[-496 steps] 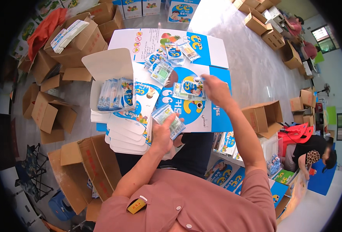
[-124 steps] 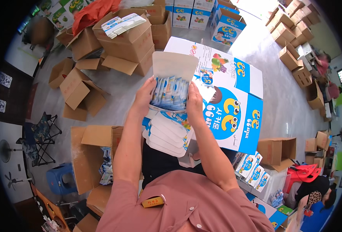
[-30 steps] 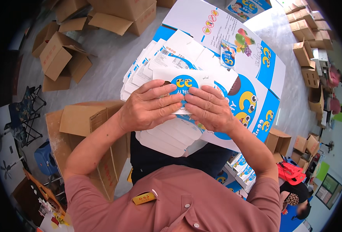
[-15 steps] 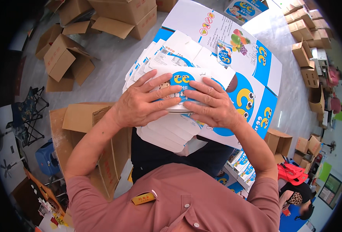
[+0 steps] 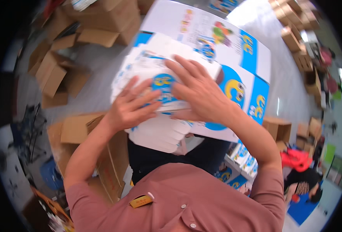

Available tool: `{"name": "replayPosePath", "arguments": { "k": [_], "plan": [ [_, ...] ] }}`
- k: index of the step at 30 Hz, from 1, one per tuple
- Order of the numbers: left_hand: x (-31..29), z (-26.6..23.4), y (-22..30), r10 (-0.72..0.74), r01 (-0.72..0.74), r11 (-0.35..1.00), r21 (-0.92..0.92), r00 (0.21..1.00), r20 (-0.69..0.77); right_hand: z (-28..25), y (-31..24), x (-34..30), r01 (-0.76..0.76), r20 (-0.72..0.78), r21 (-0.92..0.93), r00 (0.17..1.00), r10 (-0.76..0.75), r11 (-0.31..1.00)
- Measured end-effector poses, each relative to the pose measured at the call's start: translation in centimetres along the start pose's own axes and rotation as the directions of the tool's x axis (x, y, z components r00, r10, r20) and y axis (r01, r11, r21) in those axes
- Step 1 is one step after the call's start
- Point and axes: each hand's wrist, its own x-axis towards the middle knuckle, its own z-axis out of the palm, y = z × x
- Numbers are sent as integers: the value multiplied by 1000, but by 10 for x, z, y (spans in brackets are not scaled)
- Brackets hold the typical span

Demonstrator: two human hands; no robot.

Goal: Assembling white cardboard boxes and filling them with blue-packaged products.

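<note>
My left hand [image 5: 134, 104] lies with spread fingers on the left half of a white folded carton [image 5: 162, 82] printed with a blue circle. From the other side my right hand [image 5: 200, 91] rests over the carton's right part, its fingers stretched out and its thumb lower, near the front edge. Underneath, a fanned pile of flat white printed cartons [image 5: 153, 133] spreads toward my lap, and more of them fan out to the upper left. The pile rests on a large white and blue printed cardboard box [image 5: 236, 48]. My hands are slightly blurred.
Open brown cardboard boxes [image 5: 57, 75] stand at the upper left; another brown box [image 5: 72, 133] is beside my left arm. Small packed cartons [image 5: 242, 158] sit below my right forearm. Stacked boxes [image 5: 300, 54] line the right side, where another person [image 5: 302, 181] sits lower down.
My right hand has lifted and turned, its fingers now pointing up and left across the carton. My left hand has slid slightly down and outward. The whole view has shifted a little.
</note>
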Motion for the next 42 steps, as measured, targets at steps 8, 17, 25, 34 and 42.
{"name": "replayPosePath", "arguments": {
  "k": [8,17,25,34,42],
  "plan": [
    [22,-10,16,-354,155,891,-426,824,-441,-21,-3,22,-123,2,-46,992,123,991],
    [37,32,20,-579,576,815,62,811,78,-162,76,-254,-777,-259,504,280,924,377],
    [30,52,27,-615,555,778,295,770,173,-22,154,-502,-812,0,493,-359,933,-313],
    [29,49,30,-672,551,718,425,708,217,152,164,-537,-870,277,66,-455,847,-489],
    [32,52,31,-687,592,716,370,690,226,196,174,-537,-850,353,-129,-520,777,-511]
  ]
}}
